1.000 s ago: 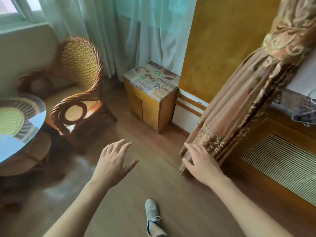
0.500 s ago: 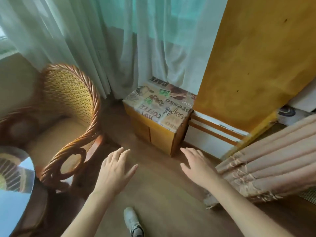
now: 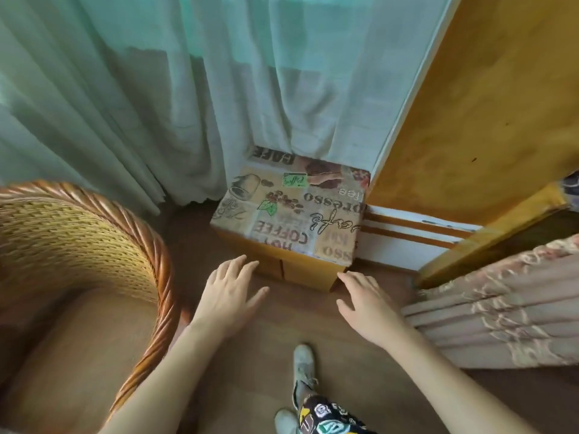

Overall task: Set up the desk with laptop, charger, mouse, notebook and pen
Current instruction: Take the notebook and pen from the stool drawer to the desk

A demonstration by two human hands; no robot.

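L hand [image 3: 230,297] spread, empty, over floor [image 3: 266,355] | R hand [image 3: 365,300] spread, empty | both just before small cabinet [image 3: 291,214] w/ coffee-print top | wicker chair [image 3: 78,261] at left

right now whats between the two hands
In the head view, only bare wooden floor lies between the left hand and right hand; the small wooden cabinet stands just beyond.

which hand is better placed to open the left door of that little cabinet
Left, probably. The left hand is open, its fingertips almost at the left door of the cabinet. The right hand, also open, sits past the cabinet's right front corner. No handle is visible, so this is tentative.
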